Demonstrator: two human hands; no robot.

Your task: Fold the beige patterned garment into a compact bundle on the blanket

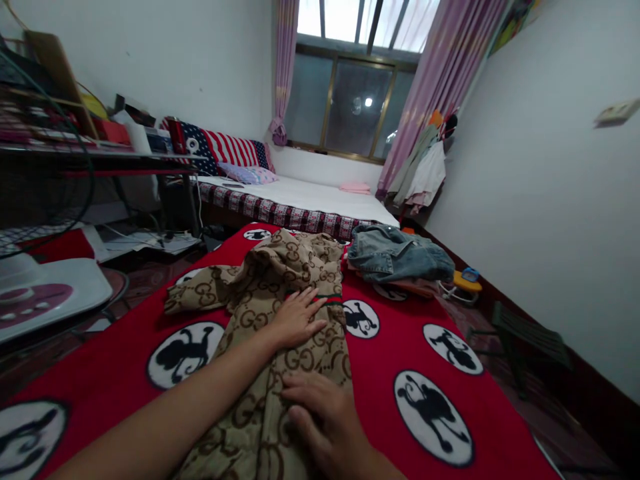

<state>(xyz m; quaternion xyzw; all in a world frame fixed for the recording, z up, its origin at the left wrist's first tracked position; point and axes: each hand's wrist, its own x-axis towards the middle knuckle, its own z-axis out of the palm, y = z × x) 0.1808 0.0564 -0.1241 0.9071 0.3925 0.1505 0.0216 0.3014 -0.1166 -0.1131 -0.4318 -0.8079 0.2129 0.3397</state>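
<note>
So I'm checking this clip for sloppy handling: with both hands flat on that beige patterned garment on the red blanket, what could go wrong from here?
1. The beige garment is bunched at its far end, beyond the left hand; pressing it flat now could set creases.
2. The right hand pins only the near part, so the cloth might slide on the red blanket.
3. The denim pile lies close by, so a spread sleeve may catch it.
</note>
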